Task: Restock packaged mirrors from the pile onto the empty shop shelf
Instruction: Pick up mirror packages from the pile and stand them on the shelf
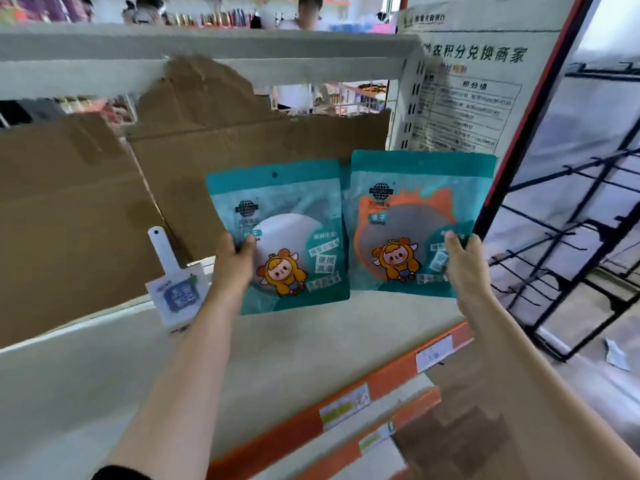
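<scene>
Cardboard: flattened brown cardboard (69, 209) with a torn upper edge stands along the back of the shelf, from the far left to behind the packs.
Card: a small white card (176, 292) with a long tab and a blue printed panel stands tilted on the shelf board, just left of the left wrist.
Left hand: the left hand (235, 261) grips the left edge of the white mirror pack, thumb on the front and fingers hidden behind it.
White mirror pack: the white mirror pack (280, 237), a teal pouch showing a round white mirror and a cartoon figure, is held upright over the shelf. Whether its lower edge touches the board cannot be told.
Orange mirror pack: the orange mirror pack (412, 220), a matching teal pouch, is held upright just beside the first and slightly higher.
Right hand: the right hand (460, 261) clamps that pack's lower right edge, thumb on the front. The two hands are well apart, one pack in each.
Shelf: a pale shelf (311, 344) lies under both packs, and an orange price strip (298, 427) with paper labels runs along its front.
Notice: a printed notice (471, 88) hangs on the upright behind the orange pack.
Rack: a black wire rack (571, 237) stands at the far right.
</scene>
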Tool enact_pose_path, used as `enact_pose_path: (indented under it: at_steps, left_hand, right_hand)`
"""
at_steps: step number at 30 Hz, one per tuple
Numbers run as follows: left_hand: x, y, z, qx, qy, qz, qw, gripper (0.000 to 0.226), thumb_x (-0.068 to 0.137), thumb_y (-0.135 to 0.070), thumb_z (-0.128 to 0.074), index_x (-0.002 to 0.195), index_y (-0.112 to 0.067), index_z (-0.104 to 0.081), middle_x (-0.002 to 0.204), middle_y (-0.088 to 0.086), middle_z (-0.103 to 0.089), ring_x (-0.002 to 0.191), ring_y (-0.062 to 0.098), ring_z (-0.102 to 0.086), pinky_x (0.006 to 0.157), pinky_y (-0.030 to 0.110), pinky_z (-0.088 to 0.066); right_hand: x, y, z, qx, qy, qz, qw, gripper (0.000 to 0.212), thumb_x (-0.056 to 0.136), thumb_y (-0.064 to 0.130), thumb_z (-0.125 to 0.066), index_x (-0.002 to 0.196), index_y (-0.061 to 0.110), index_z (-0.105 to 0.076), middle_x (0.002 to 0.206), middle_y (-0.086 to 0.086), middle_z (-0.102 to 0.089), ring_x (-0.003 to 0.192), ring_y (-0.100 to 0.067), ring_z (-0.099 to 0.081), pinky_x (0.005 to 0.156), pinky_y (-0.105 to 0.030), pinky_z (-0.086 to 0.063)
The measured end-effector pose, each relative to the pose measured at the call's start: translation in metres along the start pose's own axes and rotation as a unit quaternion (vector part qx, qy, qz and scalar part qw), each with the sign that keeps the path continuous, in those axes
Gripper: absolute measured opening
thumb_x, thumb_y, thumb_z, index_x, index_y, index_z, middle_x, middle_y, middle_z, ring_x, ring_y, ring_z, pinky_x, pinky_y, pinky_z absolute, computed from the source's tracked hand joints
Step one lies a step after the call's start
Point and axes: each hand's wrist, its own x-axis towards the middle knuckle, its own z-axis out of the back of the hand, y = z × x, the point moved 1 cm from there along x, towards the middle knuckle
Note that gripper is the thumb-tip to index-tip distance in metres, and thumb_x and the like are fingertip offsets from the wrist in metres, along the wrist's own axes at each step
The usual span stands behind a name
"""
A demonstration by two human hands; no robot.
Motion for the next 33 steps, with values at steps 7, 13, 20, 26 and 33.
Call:
enact_pose_path:
  at_steps: [7,13,20,26,33]
  left_hand:
    - [-0.011,0.005,-0.034,0.028,-0.095,0.046,0.994,0.018,0.099,-0.029,-0.044,0.101,-0.012,-0.040,0.110,0.019,-0.054,0.108,0.032,-0.053,0.095,0.048,-0.042]
    - [-0.019,0.007,-0.050,0.037,-0.149,0.081,0.985,0.029,0.098,-0.030,-0.045,0.120,-0.010,-0.042,0.116,0.008,-0.055,0.109,0.027,-0.053,0.095,0.045,-0.044]
    - [-0.014,0.001,-0.079,0.011,-0.149,0.080,0.986,0.028,0.098,-0.024,-0.046,0.121,-0.008,-0.042,0.108,-0.001,-0.047,0.102,0.015,-0.047,0.084,0.032,-0.038]
    - [-0.002,0.012,-0.093,0.007,-0.157,0.082,0.984,0.015,0.096,-0.023,-0.051,0.103,-0.011,-0.045,0.108,0.010,-0.059,0.098,0.023,-0.054,0.078,0.031,-0.038]
    - [-0.001,0.015,-0.098,0.009,-0.154,0.042,0.987,0.033,0.089,-0.018,-0.063,0.118,-0.009,-0.048,0.103,-0.008,-0.055,0.097,0.017,-0.056,0.081,0.024,-0.037]
  right_hand:
    - [0.073,0.003,-0.005,-0.036,0.083,0.022,0.996,0.033,0.099,0.043,-0.037,0.107,0.012,-0.044,0.095,-0.005,-0.052,0.091,-0.027,-0.050,0.080,-0.039,-0.038]
    - [0.106,-0.004,-0.017,-0.064,0.118,0.007,0.991,0.043,0.098,0.045,-0.038,0.126,0.014,-0.044,0.122,-0.013,-0.056,0.111,-0.037,-0.053,0.090,-0.038,-0.039]
    - [0.128,-0.023,-0.035,-0.099,0.136,0.006,0.986,0.043,0.096,0.045,-0.038,0.123,0.012,-0.044,0.117,-0.018,-0.059,0.105,-0.038,-0.056,0.092,-0.047,-0.045]
    - [0.133,-0.029,-0.047,-0.105,0.160,-0.002,0.982,0.044,0.096,0.045,-0.038,0.126,0.012,-0.041,0.116,-0.018,-0.060,0.105,-0.039,-0.057,0.092,-0.051,-0.046]
    - [0.133,-0.038,-0.058,-0.094,0.212,0.002,0.973,0.102,0.043,0.056,-0.078,0.129,0.010,-0.046,0.124,0.000,-0.060,0.114,-0.019,-0.057,0.096,-0.037,-0.049]
